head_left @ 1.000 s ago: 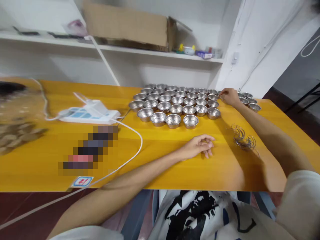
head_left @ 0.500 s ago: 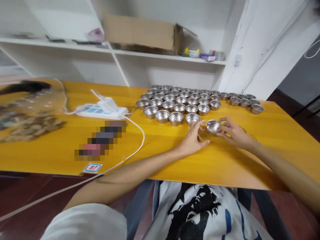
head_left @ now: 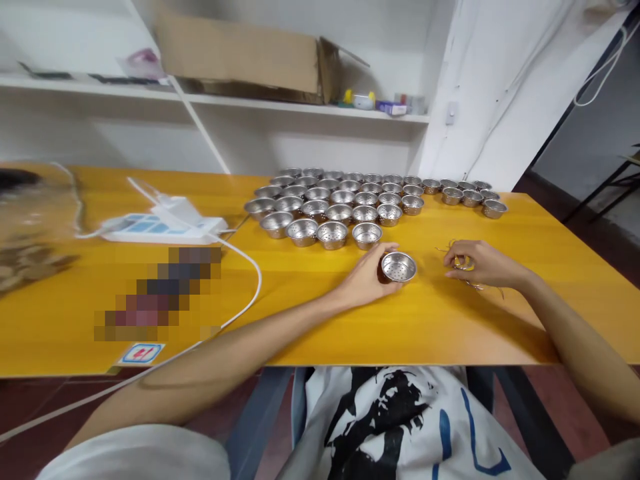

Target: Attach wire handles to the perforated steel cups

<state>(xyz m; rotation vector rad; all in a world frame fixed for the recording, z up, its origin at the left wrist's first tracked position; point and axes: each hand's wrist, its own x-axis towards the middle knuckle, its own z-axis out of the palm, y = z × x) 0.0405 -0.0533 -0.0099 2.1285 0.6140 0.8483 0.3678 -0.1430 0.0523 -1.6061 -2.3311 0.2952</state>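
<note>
Left hand (head_left: 364,279) wrapped round the side of a perforated metal cup (head_left: 399,268), I hold it mouth up in front of the other cups (head_left: 333,235), probably so that its rim and inside face me. My right hand (head_left: 484,265) is at the thin curved wires (head_left: 474,285) on the desk (head_left: 400,333), fingers bent, tips close together; whether they pinch a wire I cannot tell, because they cover part of the pile. The other cups stand mouth up in close rows toward the back, likely to leave the front of the desk for my hands. I cannot make out whether the held cup touches the desk, and its underside is hidden. Off to my left, a pixelated patch (head_left: 157,290) can't be read, and the brown pieces (head_left: 30,263) are blurred and cut off at the edge.
</note>
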